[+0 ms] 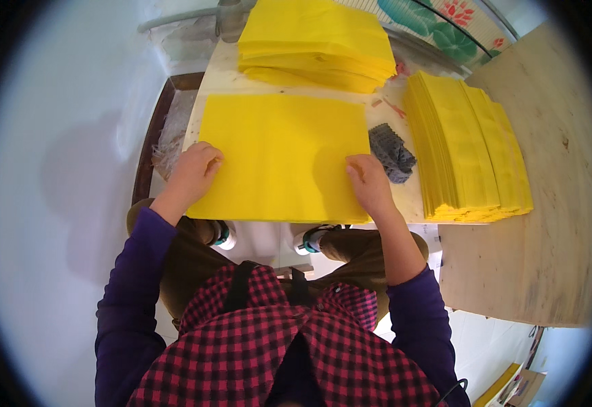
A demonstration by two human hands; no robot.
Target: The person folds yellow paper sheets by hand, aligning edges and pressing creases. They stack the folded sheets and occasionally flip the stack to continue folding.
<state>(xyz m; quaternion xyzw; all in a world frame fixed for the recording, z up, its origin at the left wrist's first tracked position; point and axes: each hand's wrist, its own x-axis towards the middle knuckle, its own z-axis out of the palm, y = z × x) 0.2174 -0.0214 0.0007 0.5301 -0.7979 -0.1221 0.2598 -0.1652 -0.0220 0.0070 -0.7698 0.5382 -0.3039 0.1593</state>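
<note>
A flat yellow sheet (282, 156), which looks like thin non-woven cloth, lies on the table in front of me; whether it is one layer or several I cannot tell. My left hand (197, 168) is closed at its left edge, fingers curled over the border. On the opposite edge, my right hand (369, 180) is closed in the same way, thumb and fingers together. Both hands appear to grip the sheet, though the fingertips are partly hidden. Just right of my right hand sits a crumpled dark grey cloth (392, 152) with a jagged edge.
Beyond the sheet rises a thick stack of yellow sheets (316, 37). More yellow stacks (469, 146) stand at the right, overlapping. A large wooden board (520, 264) lies beside the table on the right. Clear plastic (168, 146) fills a brown-edged frame at left, near a white wall (45, 169).
</note>
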